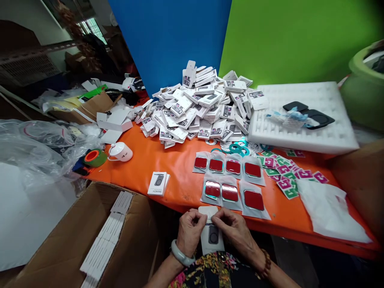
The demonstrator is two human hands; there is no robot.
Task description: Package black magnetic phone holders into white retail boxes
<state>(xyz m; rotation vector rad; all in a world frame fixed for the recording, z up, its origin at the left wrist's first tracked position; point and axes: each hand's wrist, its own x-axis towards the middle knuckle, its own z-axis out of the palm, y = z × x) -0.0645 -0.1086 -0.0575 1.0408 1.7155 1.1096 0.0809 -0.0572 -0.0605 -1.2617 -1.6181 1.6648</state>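
Observation:
A small white box [213, 242] with a dark charger printed on its front is held upright near my lap, its top flap raised. My left hand [191, 230] pinches the flap's left side between thumb and fingers. On the opposite side, my right hand [234, 230] grips near the flap in a like pinch. Just beyond the hands, several clear pouches [229, 193] with dark red rectangular pieces lie in two rows. To their left is a short stack of closed white boxes [159, 183] with the same print.
A large heap of white boxes [192, 108] covers the back of the orange table [138, 160]. An open carton [126, 236] with packed boxes stands at left. A lidded mug [120, 151], green tape roll [95, 157], white foam tray [306, 140], and pink and green cards [282, 172] lie around.

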